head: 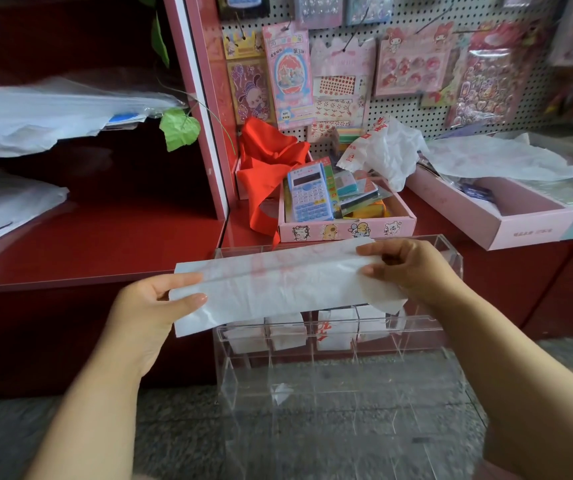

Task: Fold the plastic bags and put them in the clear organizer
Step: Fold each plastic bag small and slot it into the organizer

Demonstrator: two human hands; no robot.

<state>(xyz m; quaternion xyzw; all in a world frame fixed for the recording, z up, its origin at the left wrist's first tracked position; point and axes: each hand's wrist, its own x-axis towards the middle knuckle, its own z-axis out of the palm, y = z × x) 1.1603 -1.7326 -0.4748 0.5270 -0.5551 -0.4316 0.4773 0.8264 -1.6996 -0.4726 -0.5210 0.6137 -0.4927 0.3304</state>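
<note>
Apparently unlabelled, the bag spans both hands.

A pink cardboard box sits at the centre on the red counter, holding a blue calculator; a red cloth drapes just beside it at 9 o'clock; sticker packs hang on the pegboard at 12 o'clock; a green leaf hangs at 10 o'clock; a second pink box lies at 3 o'clock.
</note>
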